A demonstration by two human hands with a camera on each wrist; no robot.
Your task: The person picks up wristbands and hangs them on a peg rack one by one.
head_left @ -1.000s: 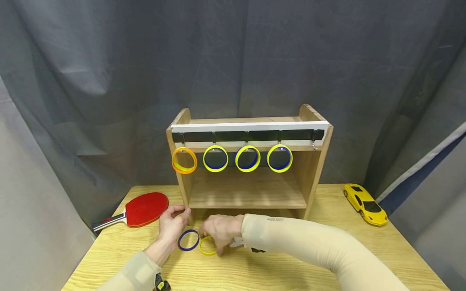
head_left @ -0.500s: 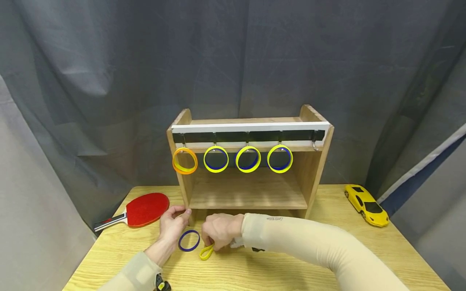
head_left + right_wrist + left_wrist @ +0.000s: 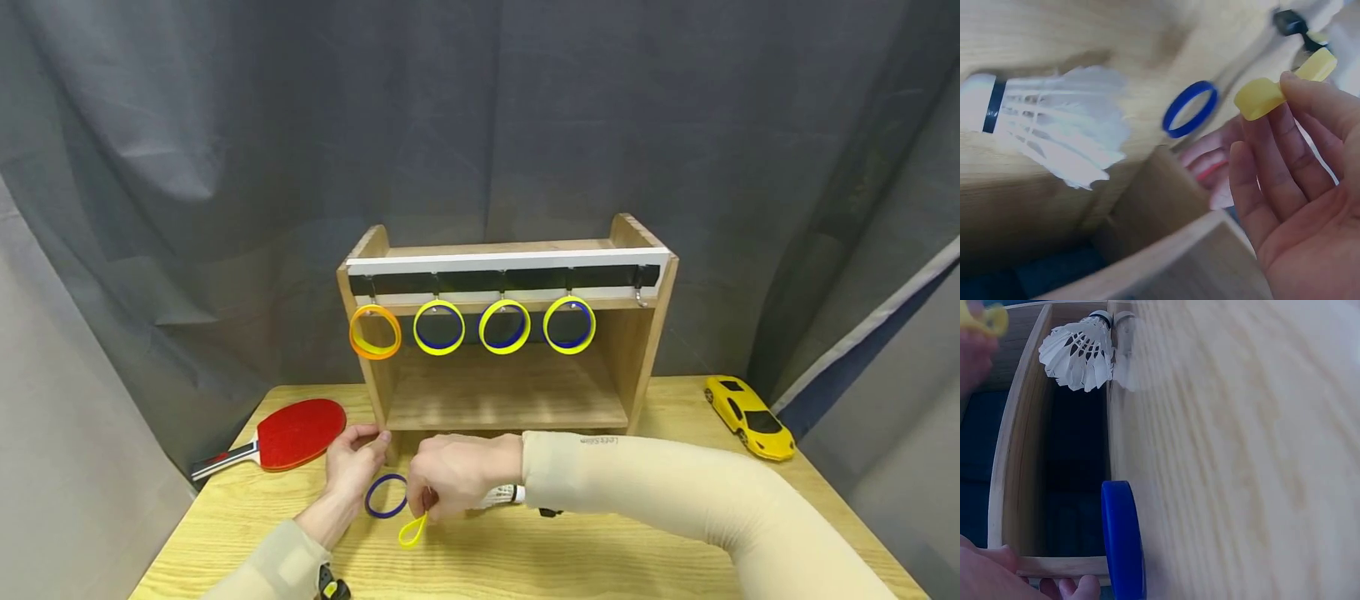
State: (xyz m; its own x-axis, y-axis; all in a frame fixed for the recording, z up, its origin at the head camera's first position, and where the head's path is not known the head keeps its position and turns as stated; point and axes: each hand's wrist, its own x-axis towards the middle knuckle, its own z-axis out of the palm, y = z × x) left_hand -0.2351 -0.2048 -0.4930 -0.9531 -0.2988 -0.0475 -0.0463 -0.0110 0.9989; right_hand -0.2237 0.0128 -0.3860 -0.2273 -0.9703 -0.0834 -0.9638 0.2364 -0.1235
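Observation:
My right hand (image 3: 457,475) pinches a yellow silicone wristband (image 3: 1260,99) between thumb and fingertips, squeezing it into a narrow loop that hangs just above the table. With thumb and fingers on either side, my left hand (image 3: 352,467) grips the lower front end of the wooden shelf's left side panel (image 3: 367,379). Between the hands, a blue wristband (image 3: 1124,540) lies on the table close to the shelf. A white feather shuttlecock (image 3: 1066,119) with a black stripe lies by the shelf's base; in the head view my right hand partly covers it.
Along the shelf's top rail (image 3: 465,265), an orange-and-yellow pair of bands (image 3: 378,357) and several yellow-and-blue pairs hang from hooks; the rightmost hook (image 3: 640,298) is bare. A red table tennis paddle (image 3: 300,433) lies left, a yellow toy car (image 3: 750,417) right. Grey curtains surround the table.
My right hand has squeezed the yellow wristband from a round ring into a loop, lifted it and drawn it slightly nearer. More of the shuttlecock shows. My left hand stays in place.

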